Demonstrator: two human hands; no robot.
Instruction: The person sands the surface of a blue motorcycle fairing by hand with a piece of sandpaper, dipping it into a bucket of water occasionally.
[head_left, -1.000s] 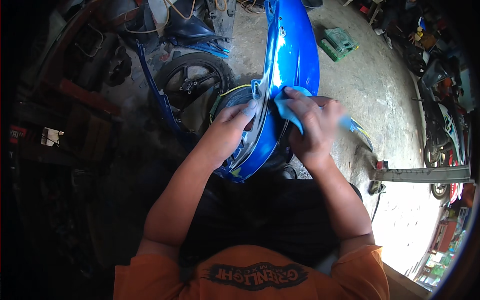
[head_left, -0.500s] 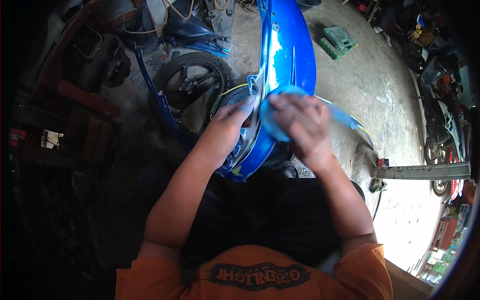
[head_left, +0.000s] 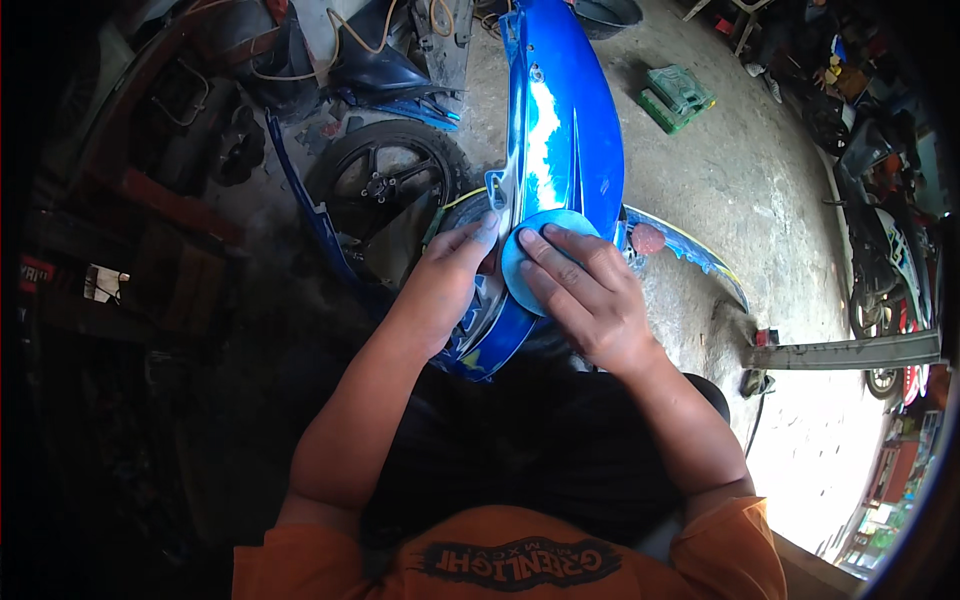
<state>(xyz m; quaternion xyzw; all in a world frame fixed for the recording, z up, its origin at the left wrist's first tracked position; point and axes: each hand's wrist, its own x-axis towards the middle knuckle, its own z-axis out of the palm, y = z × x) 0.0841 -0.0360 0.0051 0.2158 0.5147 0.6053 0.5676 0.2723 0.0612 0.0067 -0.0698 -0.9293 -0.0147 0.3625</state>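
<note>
A long, glossy blue motorcycle fairing panel point(head_left: 597, 130) stretches away from my lap, with a grey-white raw edge along its left side. My left hand point(head_left: 452, 270) grips that edge, thumb on top, its other fingers mostly hidden beneath. Spread fingers of my right hand point(head_left: 590, 290) press a round light-blue sanding disc point(head_left: 518, 262) against the panel's face, a little to the right of my left thumb. The near end of the panel tapers and shows bare, yellowish patches.
A spoked black wheel point(head_left: 378, 187) lies at left beside a thin blue trim piece point(head_left: 312, 200). To the right are a reddish round disc point(head_left: 647, 238) and another blue panel point(head_left: 690, 245). Farther off sit a green plastic case point(head_left: 676, 98) and a dark basin point(head_left: 608, 18).
My right hand and the sanding disc have moved down the panel, slightly to the left. The reddish disc beyond my hand now shows. My left hand keeps its hold.
</note>
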